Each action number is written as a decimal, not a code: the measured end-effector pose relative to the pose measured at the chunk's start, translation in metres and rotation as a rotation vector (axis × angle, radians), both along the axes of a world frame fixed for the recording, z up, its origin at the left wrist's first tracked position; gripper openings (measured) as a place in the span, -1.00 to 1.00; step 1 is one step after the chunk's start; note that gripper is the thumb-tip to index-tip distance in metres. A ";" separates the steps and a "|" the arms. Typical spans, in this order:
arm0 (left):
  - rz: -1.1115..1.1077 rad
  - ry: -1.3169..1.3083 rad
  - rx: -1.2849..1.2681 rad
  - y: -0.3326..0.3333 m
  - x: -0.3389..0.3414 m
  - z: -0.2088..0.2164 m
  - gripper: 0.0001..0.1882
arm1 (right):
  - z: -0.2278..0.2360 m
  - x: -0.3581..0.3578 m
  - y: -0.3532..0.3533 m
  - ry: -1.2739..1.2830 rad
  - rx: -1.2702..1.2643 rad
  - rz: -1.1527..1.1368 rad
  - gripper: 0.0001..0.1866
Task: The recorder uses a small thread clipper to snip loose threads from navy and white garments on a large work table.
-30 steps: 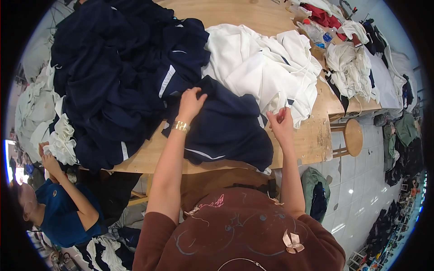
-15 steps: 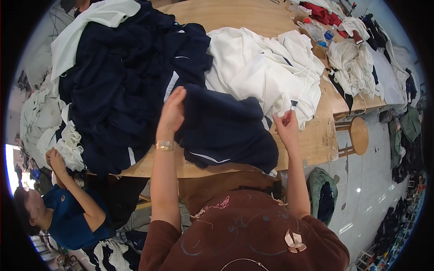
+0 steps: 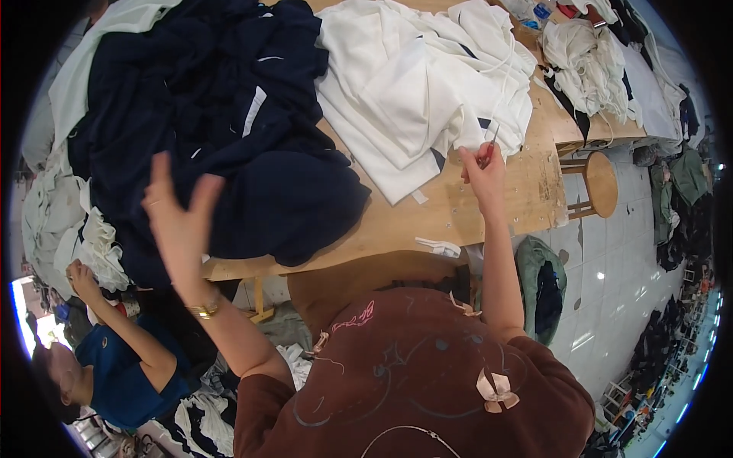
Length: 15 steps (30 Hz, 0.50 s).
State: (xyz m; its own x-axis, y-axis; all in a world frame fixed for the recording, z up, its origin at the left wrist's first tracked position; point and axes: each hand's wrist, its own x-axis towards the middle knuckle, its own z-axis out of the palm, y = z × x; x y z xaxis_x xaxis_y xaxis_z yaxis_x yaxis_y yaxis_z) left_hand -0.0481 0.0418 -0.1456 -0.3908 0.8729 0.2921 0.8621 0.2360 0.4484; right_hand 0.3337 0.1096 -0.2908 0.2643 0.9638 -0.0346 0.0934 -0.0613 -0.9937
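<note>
Holds red-handled snips (image 3: 485,156) in the right hand (image 3: 486,172), right of centre, beside white garments (image 3: 405,76) at upper centre. Spreads the left hand (image 3: 179,225), blurred, in front of navy garments (image 3: 183,99) at upper left. Faces a wooden table (image 3: 435,210) mid-frame, a stool (image 3: 602,183) at right.

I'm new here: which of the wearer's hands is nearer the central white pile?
Right: the right hand is at the white pile; the left hand, farther left, over navy cloth.

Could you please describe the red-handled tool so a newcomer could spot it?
On the pale wooden table, find the crumpled white fabric. At its lower right, the bare right hand holds the pointed metal tool, its red handle contrasting with the white.
</note>
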 end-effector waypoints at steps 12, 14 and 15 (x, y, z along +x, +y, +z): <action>-0.550 0.097 -0.486 0.002 0.035 -0.119 -0.58 | 0.010 -0.010 0.001 0.017 0.054 0.047 -0.65; -0.688 -0.047 -0.328 0.004 0.047 -0.087 -0.66 | -0.001 -0.006 0.001 -0.003 0.044 0.037 -0.66; -0.731 -0.183 -0.356 0.007 0.053 -0.067 -0.67 | -0.004 -0.003 0.000 -0.006 0.042 0.037 -0.66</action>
